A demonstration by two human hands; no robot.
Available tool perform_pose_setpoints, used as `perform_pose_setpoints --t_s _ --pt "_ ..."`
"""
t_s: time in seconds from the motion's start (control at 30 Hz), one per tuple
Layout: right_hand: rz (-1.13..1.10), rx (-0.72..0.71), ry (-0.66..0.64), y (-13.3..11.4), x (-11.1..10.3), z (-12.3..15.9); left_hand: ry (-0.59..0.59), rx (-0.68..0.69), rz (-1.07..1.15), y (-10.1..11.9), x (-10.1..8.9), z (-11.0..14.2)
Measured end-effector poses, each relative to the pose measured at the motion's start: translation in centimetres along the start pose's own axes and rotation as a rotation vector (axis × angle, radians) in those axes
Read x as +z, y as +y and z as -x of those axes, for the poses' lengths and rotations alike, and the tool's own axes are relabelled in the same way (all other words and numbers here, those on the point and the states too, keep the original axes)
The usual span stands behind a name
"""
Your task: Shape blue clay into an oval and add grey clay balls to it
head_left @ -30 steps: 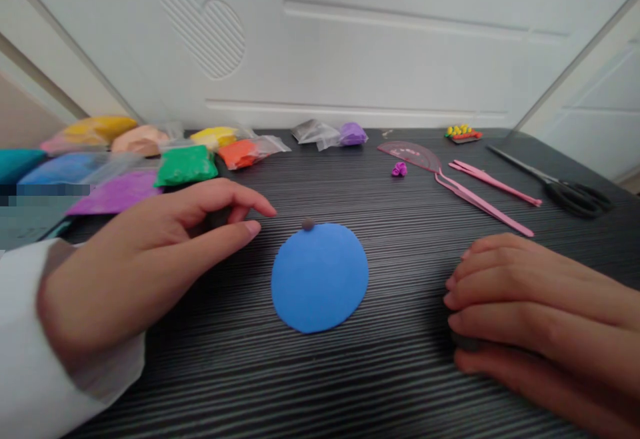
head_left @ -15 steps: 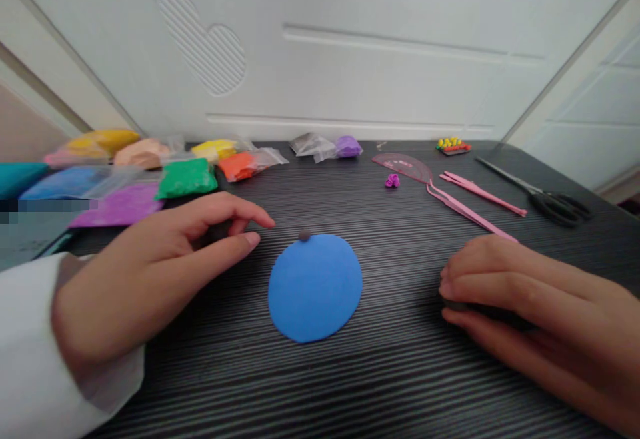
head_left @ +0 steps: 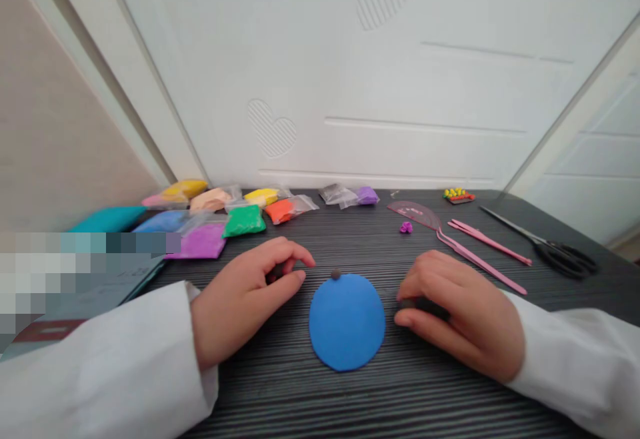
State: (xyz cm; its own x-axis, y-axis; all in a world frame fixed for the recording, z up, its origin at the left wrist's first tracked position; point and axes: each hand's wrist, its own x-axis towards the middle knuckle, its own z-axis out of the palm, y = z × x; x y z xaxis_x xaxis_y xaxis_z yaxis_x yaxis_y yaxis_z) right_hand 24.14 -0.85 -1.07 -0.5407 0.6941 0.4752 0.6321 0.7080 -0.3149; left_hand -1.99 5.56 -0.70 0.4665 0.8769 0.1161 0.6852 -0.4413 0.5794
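Note:
A flat blue clay disc point(head_left: 347, 322) lies on the dark ribbed table. One small dark brown clay ball point(head_left: 335, 274) touches its top edge. My left hand point(head_left: 255, 299) rests on the table left of the disc, thumb and forefinger apart, nothing seen between the tips. Right of the disc, my right hand point(head_left: 453, 312) is closed, thumb below and fingers above. A dark lump, which looks like clay, shows between its thumb and fingers; most of it is hidden by the hand.
Bagged clay, including a green pack point(head_left: 244, 220) and an orange pack point(head_left: 280, 210), lies at back left. A purple clay bit point(head_left: 406, 227), pink protractor point(head_left: 415, 214), pink tweezers point(head_left: 480, 259), pink tool point(head_left: 493, 240) and black-handled scissors point(head_left: 563, 256) lie at right. A white panel stands behind.
The camera view has tilted up and shifted left, showing more of both sleeves. My right hand has come closer to the blue disc. My left hand keeps much the same pose.

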Motion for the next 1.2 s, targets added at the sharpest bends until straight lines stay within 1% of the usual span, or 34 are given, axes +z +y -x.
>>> perform_pose_setpoints --t_s 0.17,0.3,0.43,0.57,0.7,0.83,1.07,1.2 --pt "-0.119 0.039 0.092 1.2 2.3 -4.5 0.009 0.012 0.035 0.3 0.1 0.1" --pt "-0.230 0.097 0.143 1.7 3.3 -6.2 0.014 -0.014 0.049 0.5 0.1 0.2" --pt "-0.386 0.181 0.133 1.9 3.5 -6.4 0.010 -0.032 0.071 0.8 0.1 0.3" --pt "-0.494 0.250 0.086 2.0 3.4 -6.4 0.012 -0.044 0.078 0.9 0.1 0.4" --pt "-0.471 0.297 0.042 2.0 3.1 -6.3 0.040 -0.047 0.066 0.8 0.0 0.5" --pt "-0.466 0.291 0.008 1.7 2.8 -6.2 0.029 -0.031 0.048 0.5 0.0 0.5" --pt "-0.614 0.333 0.057 2.0 3.1 -6.2 0.029 -0.019 0.051 0.3 0.1 0.6" --pt "-0.619 0.295 0.100 1.9 3.3 -6.2 0.029 -0.033 0.075 0.3 0.0 0.6"
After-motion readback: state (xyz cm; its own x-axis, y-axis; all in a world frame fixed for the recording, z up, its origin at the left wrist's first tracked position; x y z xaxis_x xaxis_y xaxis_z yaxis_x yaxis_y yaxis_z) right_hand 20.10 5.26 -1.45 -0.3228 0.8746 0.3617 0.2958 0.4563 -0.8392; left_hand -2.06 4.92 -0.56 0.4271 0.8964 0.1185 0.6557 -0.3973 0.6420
